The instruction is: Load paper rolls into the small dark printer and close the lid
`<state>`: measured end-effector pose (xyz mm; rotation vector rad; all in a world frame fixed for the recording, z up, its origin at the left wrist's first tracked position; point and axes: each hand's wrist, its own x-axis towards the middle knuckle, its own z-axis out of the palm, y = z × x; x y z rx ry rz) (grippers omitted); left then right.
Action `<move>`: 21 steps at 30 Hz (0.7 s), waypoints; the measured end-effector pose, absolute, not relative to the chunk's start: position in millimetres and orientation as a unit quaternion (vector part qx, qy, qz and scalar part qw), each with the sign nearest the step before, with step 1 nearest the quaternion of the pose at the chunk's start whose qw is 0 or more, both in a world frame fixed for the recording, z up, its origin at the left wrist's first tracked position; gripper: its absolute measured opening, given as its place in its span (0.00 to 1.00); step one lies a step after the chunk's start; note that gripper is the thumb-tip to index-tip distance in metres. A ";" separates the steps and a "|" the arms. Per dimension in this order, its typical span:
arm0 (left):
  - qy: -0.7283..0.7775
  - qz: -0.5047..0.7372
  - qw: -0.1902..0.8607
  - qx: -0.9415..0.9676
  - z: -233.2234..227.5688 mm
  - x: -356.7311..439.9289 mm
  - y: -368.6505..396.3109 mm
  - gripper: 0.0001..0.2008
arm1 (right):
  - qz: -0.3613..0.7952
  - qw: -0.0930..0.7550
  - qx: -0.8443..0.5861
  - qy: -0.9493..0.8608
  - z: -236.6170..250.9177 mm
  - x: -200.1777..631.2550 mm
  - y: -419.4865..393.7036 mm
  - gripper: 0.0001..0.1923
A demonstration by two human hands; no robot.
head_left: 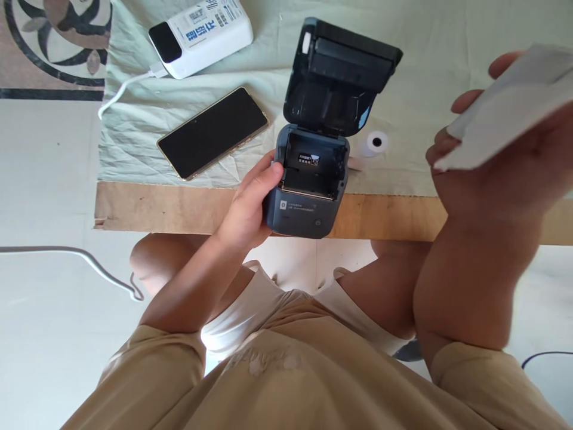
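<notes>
Left hand (248, 206) grips the open printer (308, 179) at the board's near edge (179, 209); right hand (492, 167) holds white paper (505, 113). Printer overhangs the edge; a loosened grip could drop it.

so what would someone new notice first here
A small grey printer stands at the table's near edge with its lid flipped open, steadied by the left hand. The right hand holds white paper up at the right. A black phone lies left of the printer.

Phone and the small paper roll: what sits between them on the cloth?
In the head view, the open printer, lid up, sits between the phone and paper roll; the left hand grips its side.
</notes>
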<state>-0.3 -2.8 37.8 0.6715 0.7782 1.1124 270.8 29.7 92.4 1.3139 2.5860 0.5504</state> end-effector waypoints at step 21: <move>0.360 0.514 0.711 0.317 35.1 2.1 -1.3 0.14 | -0.026 -0.464 0.571 0.676 70.7 274.0 22.6 0.18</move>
